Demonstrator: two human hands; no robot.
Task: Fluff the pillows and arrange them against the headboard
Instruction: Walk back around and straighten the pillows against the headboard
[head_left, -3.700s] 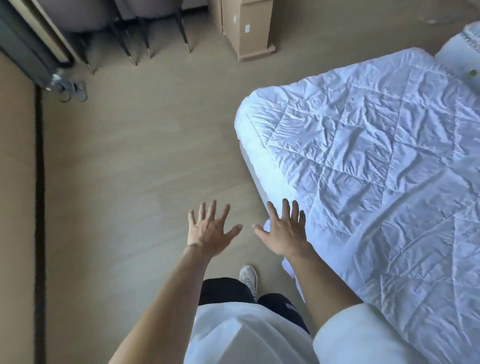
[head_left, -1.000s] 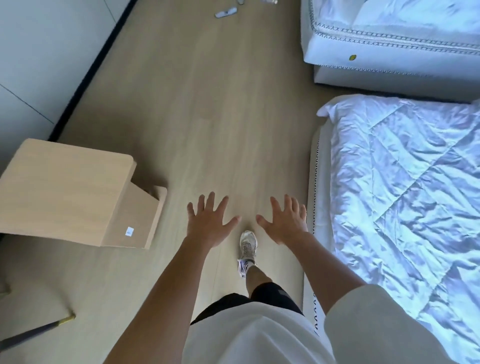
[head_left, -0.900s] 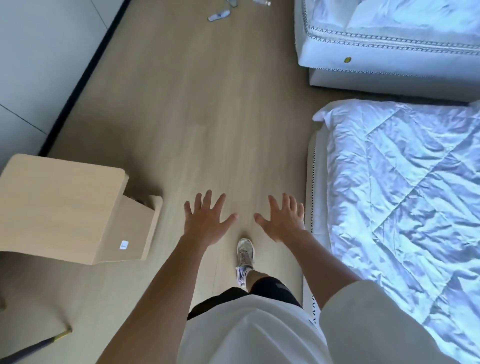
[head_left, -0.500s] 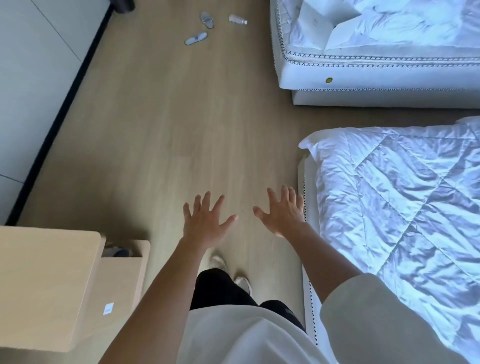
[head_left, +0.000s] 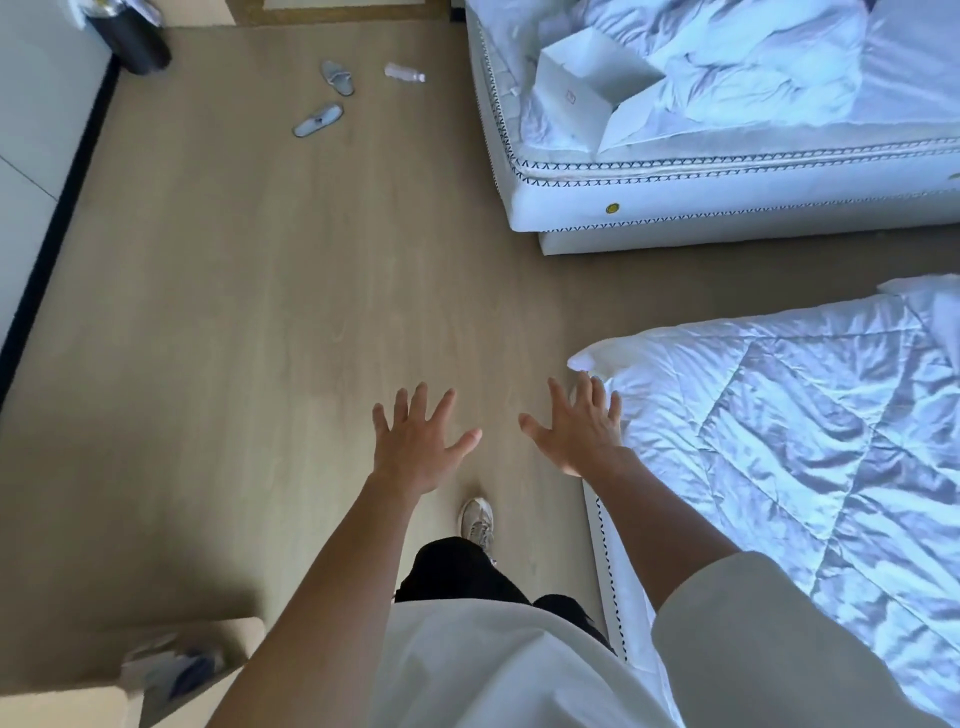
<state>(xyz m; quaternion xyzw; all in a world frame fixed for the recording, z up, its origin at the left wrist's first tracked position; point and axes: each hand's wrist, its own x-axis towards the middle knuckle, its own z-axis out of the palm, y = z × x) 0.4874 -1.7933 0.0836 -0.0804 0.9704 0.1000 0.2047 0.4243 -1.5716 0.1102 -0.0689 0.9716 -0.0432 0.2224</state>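
Note:
My left hand (head_left: 415, 441) and my right hand (head_left: 576, 428) are held out in front of me over the wooden floor, fingers spread, holding nothing. The right hand hovers beside the corner of the near bed, which is covered by a white quilted duvet (head_left: 810, 447). A white pillow corner (head_left: 940, 317) shows at the right edge of that bed. A second bed (head_left: 727, 187) stands farther off at the upper right with rumpled white bedding (head_left: 737, 67) and a white box (head_left: 587, 93) on it. No headboard is in view.
A light wooden side table (head_left: 171, 670) stands at the bottom left. Two slippers (head_left: 324, 104) and a plastic bottle (head_left: 405, 73) lie on the floor far ahead, near a black bin (head_left: 132, 39). A wall with a dark baseboard (head_left: 57, 218) runs along the left.
I have walked forward along the near bed's side. The side table slid down to the bottom left, and the second bed, slippers and bin came into view. Both hands stayed open.

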